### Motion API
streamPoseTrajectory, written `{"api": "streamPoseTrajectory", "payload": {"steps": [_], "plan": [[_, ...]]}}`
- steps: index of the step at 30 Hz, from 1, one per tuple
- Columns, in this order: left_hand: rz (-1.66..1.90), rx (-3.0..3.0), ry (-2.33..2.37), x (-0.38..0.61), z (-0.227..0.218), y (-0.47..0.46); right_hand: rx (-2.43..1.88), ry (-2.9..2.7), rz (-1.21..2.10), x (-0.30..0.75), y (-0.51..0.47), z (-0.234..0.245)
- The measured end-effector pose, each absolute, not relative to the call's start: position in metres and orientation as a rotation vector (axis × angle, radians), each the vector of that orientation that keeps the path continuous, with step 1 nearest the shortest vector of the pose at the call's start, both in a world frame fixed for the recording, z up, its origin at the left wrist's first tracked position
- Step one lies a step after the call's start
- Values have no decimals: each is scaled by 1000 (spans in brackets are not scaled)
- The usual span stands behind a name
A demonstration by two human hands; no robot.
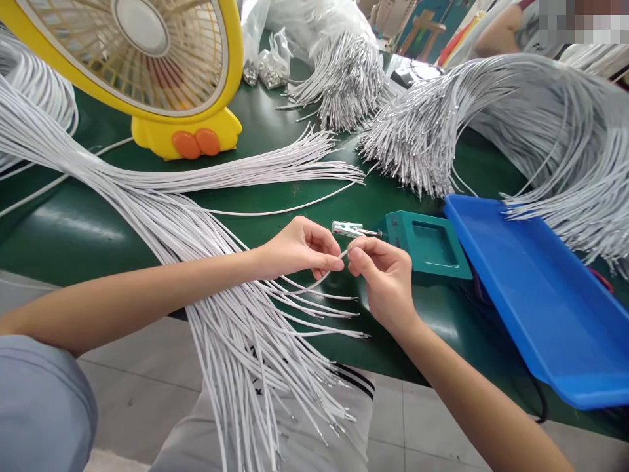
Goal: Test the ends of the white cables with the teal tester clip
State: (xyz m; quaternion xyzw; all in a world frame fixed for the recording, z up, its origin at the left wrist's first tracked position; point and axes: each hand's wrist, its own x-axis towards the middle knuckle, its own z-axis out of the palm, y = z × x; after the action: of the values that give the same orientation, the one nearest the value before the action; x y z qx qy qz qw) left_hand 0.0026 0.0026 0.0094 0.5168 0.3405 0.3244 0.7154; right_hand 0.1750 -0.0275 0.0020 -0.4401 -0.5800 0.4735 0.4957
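Observation:
Over the green table, my left hand (pixel 310 248) pinches a white cable (pixel 322 278) close to its end. My right hand (pixel 382 267) is closed around the tip of that same cable; whatever else its fingertips cover is hidden. Just behind the hands, a small metal clip (pixel 350 229) sticks out from a teal box-shaped device (pixel 428 244). A loose bundle of white cables (pixel 236 314) runs beneath my left forearm and hangs over the table edge onto my lap.
A yellow fan (pixel 189 134) stands at the back left. Another cable bundle (pixel 275 167) lies on the table. Wire bundles with metal ends (pixel 344 82) are heaped behind, more (pixel 422 131) at right. A blue tray (pixel 545 295) overhangs the right edge. Another person's arm (pixel 498 33) shows behind.

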Motion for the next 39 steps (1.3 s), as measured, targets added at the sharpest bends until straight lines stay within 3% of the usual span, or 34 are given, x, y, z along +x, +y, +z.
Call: {"api": "streamPoseTrajectory", "payload": {"steps": [5, 21, 39], "plan": [[749, 1131, 749, 2, 8, 4, -1033, -1457, 1206, 176, -26, -1], [708, 1193, 773, 2, 8, 2, -1150, -1536, 946, 170, -31, 9], [619, 1209, 612, -3, 4, 6, -1018, -1400, 1099, 177, -27, 0]]}}
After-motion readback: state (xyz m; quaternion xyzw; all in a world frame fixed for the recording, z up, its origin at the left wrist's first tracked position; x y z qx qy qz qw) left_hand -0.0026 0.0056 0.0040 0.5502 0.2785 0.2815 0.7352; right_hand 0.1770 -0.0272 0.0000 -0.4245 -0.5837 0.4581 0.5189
